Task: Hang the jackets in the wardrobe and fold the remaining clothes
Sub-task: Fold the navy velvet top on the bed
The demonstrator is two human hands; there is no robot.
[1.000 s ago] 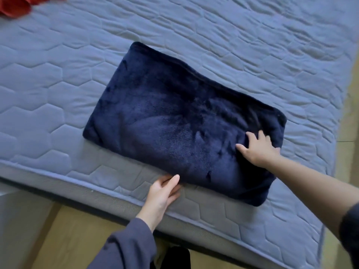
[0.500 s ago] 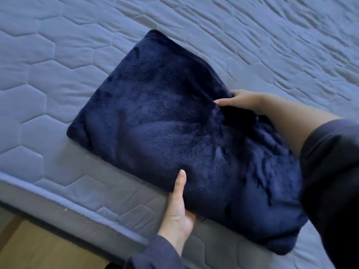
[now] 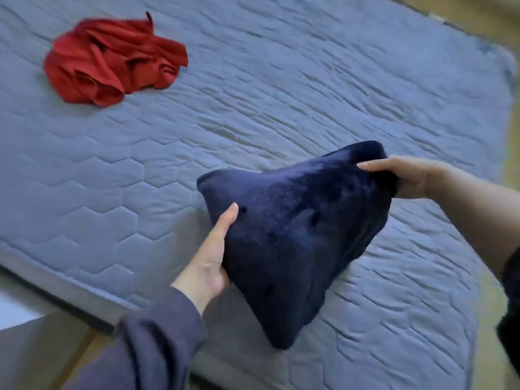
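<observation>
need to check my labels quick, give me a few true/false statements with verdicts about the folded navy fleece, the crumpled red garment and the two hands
1. The left hand and the right hand both hold the folded navy blue fleece garment. True.
2. The red cloth garment is neatly folded. False: it lies crumpled in a heap.
3. The red cloth garment lies on the quilted grey-blue mattress, apart from the navy fleece. True.
4. The right hand rests flat on the mattress. False: it grips the far corner of the navy fleece, thumb on top.
</observation>
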